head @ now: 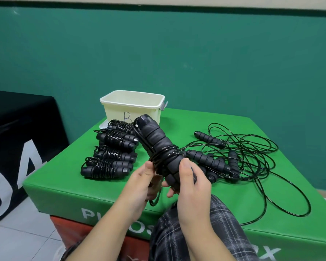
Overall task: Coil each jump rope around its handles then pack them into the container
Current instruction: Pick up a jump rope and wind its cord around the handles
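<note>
My right hand (193, 187) grips the lower end of a pair of black foam handles (156, 142), held upright and tilted left above the green box. A few turns of thin black cord (166, 153) wrap the pair at mid-height. My left hand (139, 183) pinches the cord just left of the handles, and a short loop hangs below it. Several coiled jump ropes (109, 155) lie in a row on the left of the box top. Uncoiled ropes (239, 157) sprawl on the right, handles among tangled cord. A cream plastic container (132, 108) stands at the back, nothing visible inside.
The green padded box (68, 178) has a front edge close to my knees; a cord loop (290, 204) hangs over its right front. A black padded block (17, 138) stands to the left. The teal wall is behind. Plaid trousers (211, 232) fill the bottom.
</note>
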Tool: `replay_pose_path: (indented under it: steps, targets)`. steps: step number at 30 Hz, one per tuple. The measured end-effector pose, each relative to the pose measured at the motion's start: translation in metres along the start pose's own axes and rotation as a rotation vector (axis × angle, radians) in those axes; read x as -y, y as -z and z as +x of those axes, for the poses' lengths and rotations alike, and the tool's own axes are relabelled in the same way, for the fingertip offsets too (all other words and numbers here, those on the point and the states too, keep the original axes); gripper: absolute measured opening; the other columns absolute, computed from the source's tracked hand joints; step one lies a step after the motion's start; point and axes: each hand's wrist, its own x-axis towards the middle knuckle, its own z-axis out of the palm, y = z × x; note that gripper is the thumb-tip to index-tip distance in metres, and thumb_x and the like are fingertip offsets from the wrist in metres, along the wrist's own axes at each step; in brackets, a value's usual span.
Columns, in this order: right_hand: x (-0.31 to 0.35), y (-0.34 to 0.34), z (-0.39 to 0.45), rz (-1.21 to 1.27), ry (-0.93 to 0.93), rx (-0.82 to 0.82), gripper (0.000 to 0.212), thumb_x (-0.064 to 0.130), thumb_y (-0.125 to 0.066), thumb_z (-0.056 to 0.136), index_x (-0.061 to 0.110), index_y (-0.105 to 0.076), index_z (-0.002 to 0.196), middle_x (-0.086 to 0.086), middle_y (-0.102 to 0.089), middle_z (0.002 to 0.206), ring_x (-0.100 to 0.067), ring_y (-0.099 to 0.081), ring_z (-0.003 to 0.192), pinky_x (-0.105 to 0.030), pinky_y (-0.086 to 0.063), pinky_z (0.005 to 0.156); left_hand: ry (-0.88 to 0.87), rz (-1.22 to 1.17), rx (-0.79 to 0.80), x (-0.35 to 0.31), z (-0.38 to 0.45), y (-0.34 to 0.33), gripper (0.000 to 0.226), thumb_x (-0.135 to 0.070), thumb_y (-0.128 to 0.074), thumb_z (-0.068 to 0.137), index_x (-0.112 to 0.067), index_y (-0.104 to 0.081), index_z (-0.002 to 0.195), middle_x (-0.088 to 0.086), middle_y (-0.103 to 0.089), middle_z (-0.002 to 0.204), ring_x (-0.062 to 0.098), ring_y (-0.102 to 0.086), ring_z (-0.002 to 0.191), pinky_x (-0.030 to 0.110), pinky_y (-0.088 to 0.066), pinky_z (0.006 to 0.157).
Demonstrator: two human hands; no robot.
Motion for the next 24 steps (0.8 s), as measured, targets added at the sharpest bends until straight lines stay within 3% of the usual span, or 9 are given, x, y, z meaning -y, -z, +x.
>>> replay_pose_path:
  steps: [4,6,9,12,15,17,18,21,24]
  targets:
    - [0.001,0.000,0.001,-0.022,-0.027,0.018,0.045,0.053,-0.047,0.081,0.012,-0.064,0.083,-0.003,-0.061,0.061,-0.015,-0.059,0.051,-0.025,-0.040,0.042,0.054,-0.091,0.021,0.000,-0.004,-0.001,0.061,-0.080,-0.072,0.039,-0.028,-0.070,0.070,0.000,-0.045,0.053,0.002,-0.023,0.037,0.018,-0.010,0.040]
    - [-0.001,0.000,0.002,-0.078,-0.002,0.019,0.046,0.059,-0.044,0.078,0.018,-0.063,0.081,0.005,-0.063,0.065,-0.010,-0.058,0.059,-0.026,-0.043,0.051,0.051,-0.105,-0.047,-0.002,-0.007,-0.002,0.053,-0.075,-0.075,0.042,-0.026,-0.066,0.060,-0.005,-0.040,0.050,0.001,-0.023,0.037,0.017,-0.009,0.039]
    - [-0.009,-0.001,0.006,-0.214,0.051,-0.006,0.041,0.062,-0.041,0.079,0.032,-0.058,0.100,0.020,-0.062,0.090,0.002,-0.058,0.086,-0.022,-0.044,0.077,0.059,-0.100,-0.185,-0.007,-0.009,0.001,0.036,-0.053,-0.071,0.064,-0.022,-0.058,0.052,-0.004,-0.026,0.054,0.002,-0.018,0.036,0.018,-0.008,0.039]
    - [-0.011,-0.001,0.005,-0.418,0.242,-0.011,0.019,0.044,-0.043,0.090,0.046,-0.049,0.107,0.020,-0.047,0.114,-0.002,-0.051,0.105,-0.013,-0.037,0.092,0.040,-0.003,-0.224,-0.014,-0.011,0.003,0.029,-0.039,-0.069,0.069,-0.024,-0.061,0.045,-0.005,-0.019,0.056,0.003,-0.016,0.038,0.021,-0.007,0.042]
    - [-0.011,0.002,0.006,-0.463,0.426,-0.032,0.022,0.025,-0.050,0.093,0.031,-0.060,0.111,0.015,-0.051,0.112,0.002,-0.050,0.105,-0.006,-0.033,0.091,0.009,0.105,-0.239,-0.022,-0.015,0.001,0.035,-0.042,-0.066,0.071,-0.013,-0.059,0.052,-0.002,-0.017,0.056,0.006,-0.015,0.041,0.024,-0.009,0.045]
    - [-0.010,0.003,0.007,-0.456,0.460,-0.024,0.028,0.030,-0.048,0.092,0.023,-0.062,0.114,0.015,-0.053,0.112,0.005,-0.050,0.107,-0.005,-0.032,0.092,-0.034,0.265,-0.232,-0.028,-0.017,0.001,0.039,-0.049,-0.057,0.072,-0.011,-0.057,0.066,0.000,-0.017,0.053,0.011,-0.014,0.045,0.028,-0.011,0.048]
    - [-0.009,0.003,0.007,-0.462,0.450,-0.005,0.033,0.034,-0.046,0.090,0.023,-0.062,0.117,0.016,-0.052,0.114,0.006,-0.048,0.109,-0.004,-0.031,0.092,-0.060,0.343,-0.224,-0.029,-0.018,0.000,0.041,-0.053,-0.055,0.072,-0.015,-0.063,0.057,0.000,-0.017,0.052,0.012,-0.015,0.046,0.028,-0.012,0.048]
    - [-0.006,0.002,0.006,-0.544,0.377,0.054,0.051,0.049,-0.043,0.086,0.026,-0.053,0.131,0.020,-0.043,0.120,0.007,-0.040,0.116,-0.006,-0.027,0.098,-0.126,0.479,-0.224,-0.031,-0.022,-0.003,0.049,-0.059,-0.049,0.070,-0.020,-0.040,0.041,-0.004,-0.021,0.048,0.008,-0.018,0.044,0.020,-0.016,0.043]
    - [-0.005,0.001,0.004,-0.639,0.301,0.065,0.072,0.060,-0.041,0.078,0.023,-0.043,0.141,0.014,-0.038,0.119,-0.001,-0.036,0.120,-0.019,-0.028,0.105,-0.139,0.449,-0.178,-0.032,-0.022,-0.010,0.044,-0.043,-0.047,0.081,-0.023,-0.054,0.042,-0.010,-0.032,0.037,0.002,-0.028,0.036,0.011,-0.023,0.040]
